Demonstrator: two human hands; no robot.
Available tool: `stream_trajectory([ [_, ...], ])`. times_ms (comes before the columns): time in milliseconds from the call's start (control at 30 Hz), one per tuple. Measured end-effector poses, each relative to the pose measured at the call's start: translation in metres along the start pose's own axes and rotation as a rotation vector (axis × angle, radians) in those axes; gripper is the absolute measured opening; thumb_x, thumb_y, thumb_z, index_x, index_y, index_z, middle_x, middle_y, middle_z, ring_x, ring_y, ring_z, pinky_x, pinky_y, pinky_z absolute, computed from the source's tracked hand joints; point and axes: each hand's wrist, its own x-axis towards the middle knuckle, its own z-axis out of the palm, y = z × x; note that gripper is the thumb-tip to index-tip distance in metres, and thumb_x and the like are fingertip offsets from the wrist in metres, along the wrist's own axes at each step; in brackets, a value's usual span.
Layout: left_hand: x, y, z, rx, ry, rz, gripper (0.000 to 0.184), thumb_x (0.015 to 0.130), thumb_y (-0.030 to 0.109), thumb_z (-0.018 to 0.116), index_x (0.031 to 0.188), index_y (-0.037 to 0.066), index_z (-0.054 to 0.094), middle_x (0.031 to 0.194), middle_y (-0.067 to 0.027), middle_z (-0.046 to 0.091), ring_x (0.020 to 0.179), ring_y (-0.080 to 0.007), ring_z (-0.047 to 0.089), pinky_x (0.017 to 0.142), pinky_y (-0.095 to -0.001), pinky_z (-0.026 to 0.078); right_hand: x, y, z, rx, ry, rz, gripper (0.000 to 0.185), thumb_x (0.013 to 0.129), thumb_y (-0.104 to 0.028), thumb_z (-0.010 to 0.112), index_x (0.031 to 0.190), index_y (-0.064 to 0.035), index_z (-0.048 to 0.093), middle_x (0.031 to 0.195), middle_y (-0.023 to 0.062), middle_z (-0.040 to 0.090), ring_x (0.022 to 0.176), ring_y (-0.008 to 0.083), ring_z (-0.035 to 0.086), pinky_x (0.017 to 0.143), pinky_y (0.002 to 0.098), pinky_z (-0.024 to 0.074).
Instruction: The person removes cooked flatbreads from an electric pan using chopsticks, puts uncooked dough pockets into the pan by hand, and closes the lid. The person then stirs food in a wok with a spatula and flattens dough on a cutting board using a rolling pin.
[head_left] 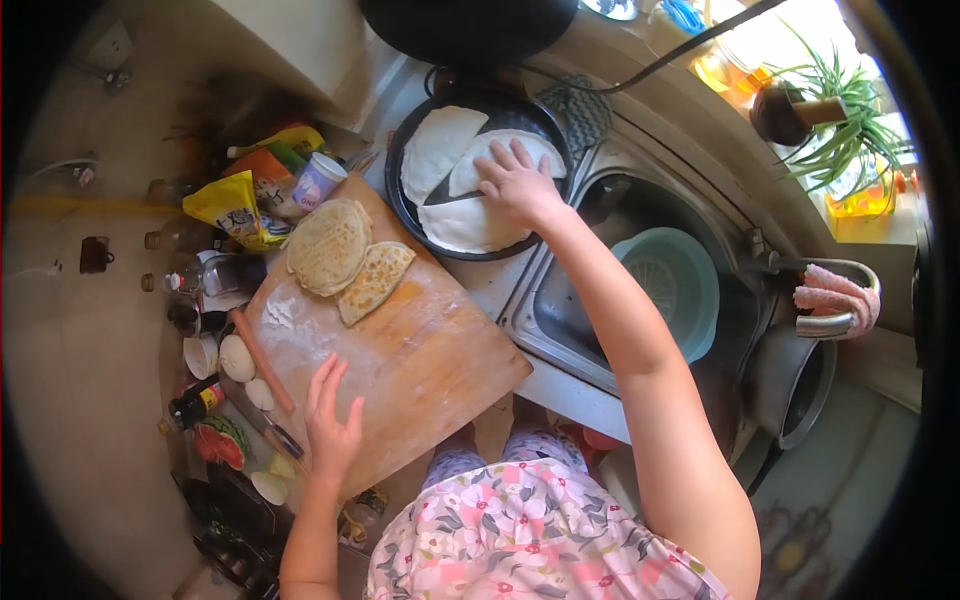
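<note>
My right hand [518, 188] lies with its fingers spread on a half-moon stuffed dough [466, 178] in a round black pan [512, 112]. Two more pale half-moon pieces share the pan: one at the left [432, 150] and one at the near side [462, 228]. Over the floury wooden board [440, 345] hovers my left hand [332, 425], fingers apart, with nothing in it. Browned round flatbreads [326, 246] are piled at the board's far part, and a folded browned piece [374, 282] leans against them. A rolling pin [262, 358] rests along the board's left edge.
To the right, a metal sink [540, 300] holds a pale green basin [705, 285]. Left of the board are dough balls [236, 358], a knife [283, 440], a cut watermelon [220, 442], bottles and a yellow packet [225, 208]. A cord [690, 48] crosses above the pan.
</note>
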Motion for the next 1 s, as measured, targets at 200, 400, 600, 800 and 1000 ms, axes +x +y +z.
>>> stream_trajectory([
  [200, -0.025, -0.009, 0.002, -0.050, 0.008, -0.097, 0.051, 0.076, 0.000, 0.065, 0.126, 0.002, 0.055, 0.137, -0.0165, 0.048, 0.126, -0.0336, 0.048, 0.105, -0.0391, 0.038, 0.011, -0.011, 0.016, -0.092, -0.002, -0.033, 0.053, 0.094, -0.034, 0.050, 0.143, -0.0170, 0.039, 0.154, 0.0077, 0.028, 0.145, 0.0322, 0.018, 0.110, 0.0666, 0.0184],
  [400, -0.057, -0.024, -0.008, -0.045, 0.068, -0.178, 0.051, 0.076, 0.002, 0.065, 0.126, 0.002, 0.054, 0.136, -0.0175, 0.047, 0.126, -0.0351, 0.046, 0.105, -0.0401, 0.037, 0.032, -0.053, -0.070, -0.059, 0.482, -0.261, 0.061, 0.079, -0.026, 0.070, 0.133, -0.0063, 0.048, 0.147, 0.0172, 0.037, 0.143, 0.0314, 0.024, 0.114, 0.0571, 0.0148],
  [600, -0.106, -0.024, -0.036, -0.031, 0.148, -0.322, 0.051, 0.074, 0.001, 0.064, 0.124, 0.000, 0.055, 0.136, -0.0194, 0.046, 0.127, -0.0370, 0.044, 0.106, -0.0416, 0.035, 0.153, -0.092, -0.241, -0.017, 1.064, -0.212, 0.043, 0.083, -0.023, 0.063, 0.122, -0.0061, 0.055, 0.127, 0.0132, 0.056, 0.124, 0.0287, 0.046, 0.108, 0.0485, 0.0285],
  [800, -0.157, -0.036, -0.040, -0.030, 0.197, -0.463, 0.051, 0.073, 0.000, 0.064, 0.123, -0.001, 0.055, 0.136, -0.0202, 0.046, 0.127, -0.0377, 0.044, 0.107, -0.0424, 0.034, 0.287, -0.031, -0.261, -0.331, 0.936, 0.010, 0.030, 0.091, -0.032, 0.051, 0.110, -0.0137, 0.066, 0.114, 0.0069, 0.065, 0.117, 0.0240, 0.052, 0.104, 0.0473, 0.0316],
  [1000, -0.161, -0.038, -0.027, -0.065, 0.152, -0.454, 0.049, 0.077, 0.002, 0.064, 0.125, 0.002, 0.055, 0.136, -0.0193, 0.047, 0.127, -0.0371, 0.044, 0.106, -0.0419, 0.036, 0.186, -0.063, -0.293, -0.616, 0.752, -0.210, 0.021, 0.087, -0.030, 0.058, 0.097, -0.0148, 0.069, 0.105, 0.0080, 0.067, 0.104, 0.0276, 0.057, 0.097, 0.0480, 0.0359],
])
